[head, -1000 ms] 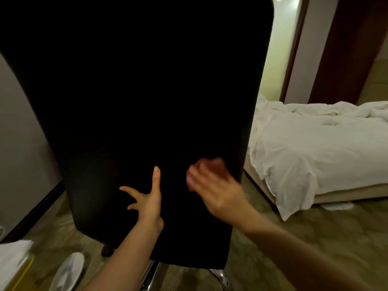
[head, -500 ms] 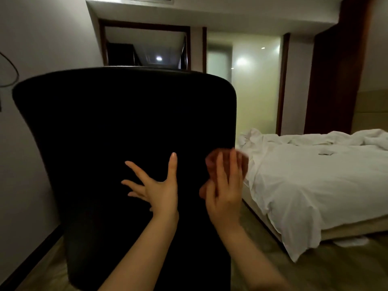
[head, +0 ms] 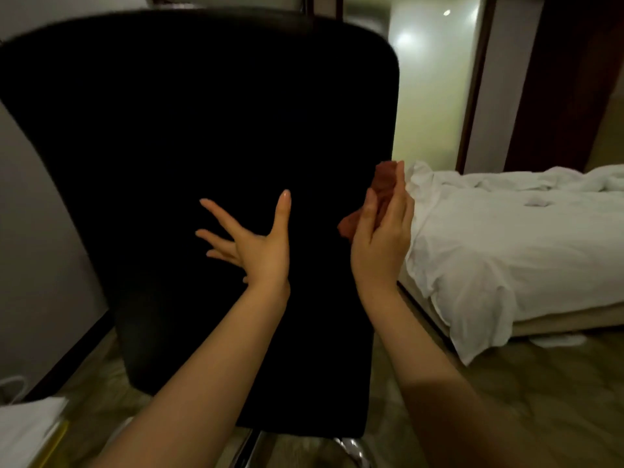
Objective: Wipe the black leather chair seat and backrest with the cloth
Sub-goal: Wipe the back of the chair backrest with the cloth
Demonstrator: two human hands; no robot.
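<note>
A person faces the back of a black leather chair (head: 189,136) in a dim bedroom. The left hand (head: 260,246) lies against the backrest with fingers splayed and straight, while the right hand (head: 380,246), fingers straight, presses a reddish cloth (head: 383,182) to the backrest's right edge, beside an unmade white bed (head: 513,231).

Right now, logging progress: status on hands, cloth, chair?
Left hand spread on black backrest. Right hand presses reddish cloth at its edge. Nothing blocking.
</note>
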